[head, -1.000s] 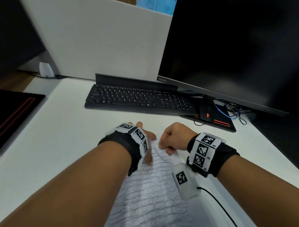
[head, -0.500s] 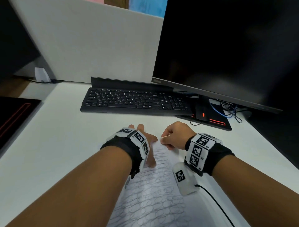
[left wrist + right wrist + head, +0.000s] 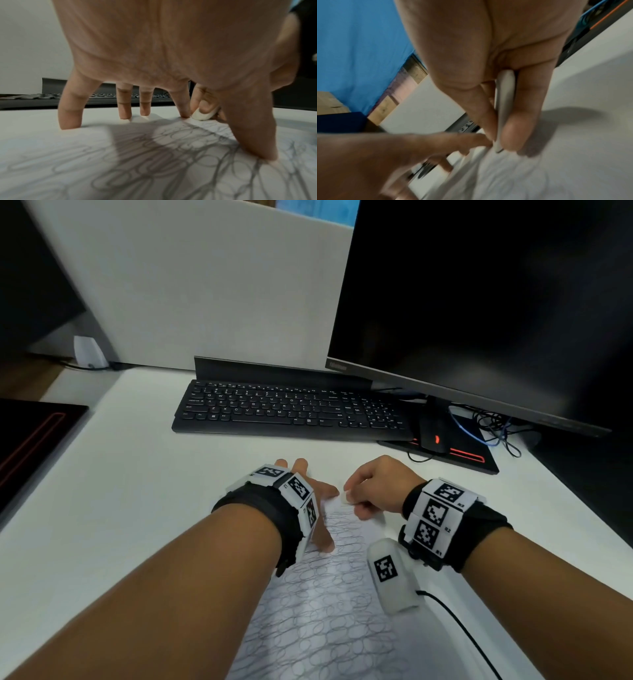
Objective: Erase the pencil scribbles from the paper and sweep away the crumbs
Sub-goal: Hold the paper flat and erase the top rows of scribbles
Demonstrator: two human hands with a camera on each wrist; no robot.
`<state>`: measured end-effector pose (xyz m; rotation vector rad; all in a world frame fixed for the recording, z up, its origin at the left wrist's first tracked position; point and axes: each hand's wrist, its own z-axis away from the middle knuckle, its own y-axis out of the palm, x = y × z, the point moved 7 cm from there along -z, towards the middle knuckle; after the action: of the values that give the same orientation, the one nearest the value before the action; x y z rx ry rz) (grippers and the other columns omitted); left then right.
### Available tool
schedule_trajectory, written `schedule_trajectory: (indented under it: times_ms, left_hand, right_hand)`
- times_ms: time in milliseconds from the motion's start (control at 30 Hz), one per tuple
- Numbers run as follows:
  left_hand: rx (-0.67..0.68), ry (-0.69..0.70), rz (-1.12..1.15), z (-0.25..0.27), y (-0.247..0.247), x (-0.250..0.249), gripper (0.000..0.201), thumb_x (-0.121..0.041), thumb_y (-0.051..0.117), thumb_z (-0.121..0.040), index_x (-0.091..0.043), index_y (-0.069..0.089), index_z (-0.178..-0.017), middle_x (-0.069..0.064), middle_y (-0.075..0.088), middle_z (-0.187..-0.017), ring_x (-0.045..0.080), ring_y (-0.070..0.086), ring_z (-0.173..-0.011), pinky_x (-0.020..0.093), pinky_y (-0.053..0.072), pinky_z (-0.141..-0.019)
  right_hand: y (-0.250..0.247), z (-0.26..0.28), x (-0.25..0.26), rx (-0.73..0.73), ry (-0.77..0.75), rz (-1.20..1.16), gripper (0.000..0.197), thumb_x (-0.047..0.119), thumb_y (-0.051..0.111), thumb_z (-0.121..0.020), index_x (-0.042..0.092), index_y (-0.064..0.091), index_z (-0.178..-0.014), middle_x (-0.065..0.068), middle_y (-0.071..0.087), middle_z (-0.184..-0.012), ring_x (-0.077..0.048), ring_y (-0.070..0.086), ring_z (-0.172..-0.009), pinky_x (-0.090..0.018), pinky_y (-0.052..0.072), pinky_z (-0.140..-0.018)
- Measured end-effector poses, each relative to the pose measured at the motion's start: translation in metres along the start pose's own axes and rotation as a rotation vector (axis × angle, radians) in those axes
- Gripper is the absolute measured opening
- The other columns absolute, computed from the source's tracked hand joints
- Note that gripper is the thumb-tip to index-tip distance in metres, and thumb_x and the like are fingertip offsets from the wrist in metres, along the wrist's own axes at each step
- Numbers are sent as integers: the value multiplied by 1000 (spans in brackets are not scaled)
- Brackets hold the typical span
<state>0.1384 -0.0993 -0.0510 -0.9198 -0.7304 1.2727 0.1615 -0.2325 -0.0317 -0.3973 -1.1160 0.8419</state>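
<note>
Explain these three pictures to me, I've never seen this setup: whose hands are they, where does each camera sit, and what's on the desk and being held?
No robot here: a person works with bare hands, wearing cameras on the head and both wrists. The head view looks down at the white desk, where a paper covered in pencil scribbles lies in front of a keyboard and a dark monitor. The left wrist view shows the left hand with fingers spread, fingertips pressing the paper flat. The right wrist view, somewhat blurred, shows the right hand pinching a white eraser at the sheet's far end.
</note>
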Motion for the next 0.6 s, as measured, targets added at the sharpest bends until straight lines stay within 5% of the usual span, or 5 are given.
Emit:
schedule_trajectory:
  times_ms: [100, 500, 600]
  left_hand:
    - [7, 8, 5, 1, -1, 0, 83, -71, 70, -67, -54, 33, -139, 0, 26, -107, 34, 31, -121, 50, 42, -99]
    - [2, -9, -4, -6, 5, 3, 94, -76, 68, -63, -61, 21, -143, -2, 25, -112, 33, 28, -128, 48, 39, -102]
    - [5, -10, -41, -8, 4, 3, 98, -76, 70, -61, -61, 18, -143, 0, 28, -119, 34, 31, -127, 49, 40, -101]
  right_hand:
    - [9, 5, 2, 84, -6, -27, 7, 0, 66, -86, 4, 72, -88, -13, 66, -69, -22, 62, -64, -33, 59, -76]
    - [0, -2, -3, 8, 5, -43, 7, 2, 66, -86, 3, 71, -91, -14, 66, -69, -22, 62, -64, -34, 58, -82]
    - [6, 1, -4, 67, 19, -55, 6, 0, 67, -86, 3, 71, -89, -12, 67, -66, -19, 64, -59, -30, 59, -73]
